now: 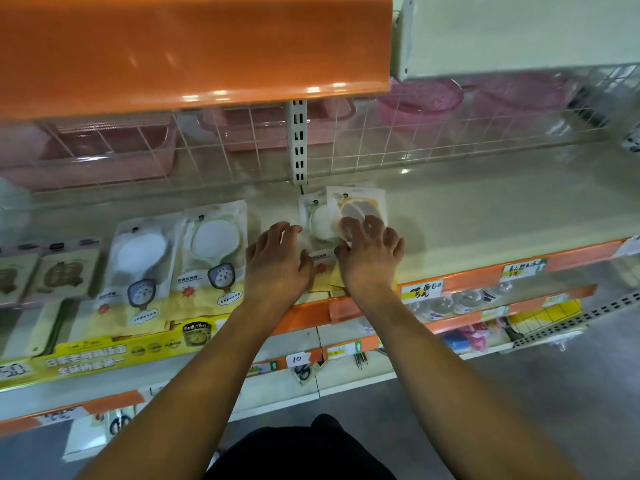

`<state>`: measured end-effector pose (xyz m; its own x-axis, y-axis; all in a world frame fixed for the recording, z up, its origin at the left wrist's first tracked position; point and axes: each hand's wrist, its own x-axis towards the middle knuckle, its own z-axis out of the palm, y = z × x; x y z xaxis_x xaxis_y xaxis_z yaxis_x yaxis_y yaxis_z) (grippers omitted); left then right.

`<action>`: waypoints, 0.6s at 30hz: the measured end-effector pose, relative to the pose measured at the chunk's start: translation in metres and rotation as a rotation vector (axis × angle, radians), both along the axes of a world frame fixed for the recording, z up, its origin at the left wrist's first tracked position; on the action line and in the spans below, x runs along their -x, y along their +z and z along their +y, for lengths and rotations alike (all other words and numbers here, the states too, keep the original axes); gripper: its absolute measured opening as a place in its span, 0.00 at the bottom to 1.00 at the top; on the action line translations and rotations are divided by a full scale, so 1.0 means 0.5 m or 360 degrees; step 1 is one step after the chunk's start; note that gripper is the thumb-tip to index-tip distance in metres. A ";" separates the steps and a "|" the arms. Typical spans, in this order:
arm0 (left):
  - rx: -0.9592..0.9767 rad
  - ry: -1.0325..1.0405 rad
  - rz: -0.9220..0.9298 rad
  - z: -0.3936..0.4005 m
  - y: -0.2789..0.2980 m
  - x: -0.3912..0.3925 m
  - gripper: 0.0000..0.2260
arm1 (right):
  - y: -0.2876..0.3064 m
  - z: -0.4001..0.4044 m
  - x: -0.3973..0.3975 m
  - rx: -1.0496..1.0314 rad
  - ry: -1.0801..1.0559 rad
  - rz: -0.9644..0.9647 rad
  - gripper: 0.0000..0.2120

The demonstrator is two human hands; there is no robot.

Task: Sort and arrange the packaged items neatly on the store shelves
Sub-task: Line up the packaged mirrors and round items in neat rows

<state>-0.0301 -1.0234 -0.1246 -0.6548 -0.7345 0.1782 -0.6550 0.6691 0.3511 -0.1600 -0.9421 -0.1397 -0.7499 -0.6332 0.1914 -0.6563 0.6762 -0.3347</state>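
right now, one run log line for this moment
phase: arranging | left hand: flat on mirror packs | right hand: fingers on top pack | shelf: bare to the right

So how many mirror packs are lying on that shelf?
4 visible: two side by side at left, two overlapping under the hands. More may be stacked beneath.

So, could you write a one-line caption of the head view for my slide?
Both hands, left hand and right hand, straighten overlapping packaged hand mirrors on a cream store shelf.
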 end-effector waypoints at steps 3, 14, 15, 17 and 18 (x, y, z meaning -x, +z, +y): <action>-0.0001 0.0014 0.0035 -0.012 0.002 -0.026 0.20 | 0.002 -0.013 -0.023 0.0096 -0.0003 0.0000 0.17; -0.0016 0.0071 0.0107 -0.095 0.012 -0.142 0.20 | 0.028 -0.105 -0.155 0.0076 0.0057 -0.0101 0.20; -0.0012 0.0076 0.0115 -0.103 0.012 -0.157 0.20 | 0.032 -0.116 -0.168 0.0084 0.0071 -0.0110 0.20; -0.0001 0.0090 0.0121 -0.123 0.011 -0.189 0.20 | 0.040 -0.137 -0.197 0.0098 0.0089 -0.0107 0.20; -0.0002 0.0108 0.0127 -0.133 0.011 -0.206 0.20 | 0.043 -0.148 -0.213 0.0104 0.0098 -0.0098 0.19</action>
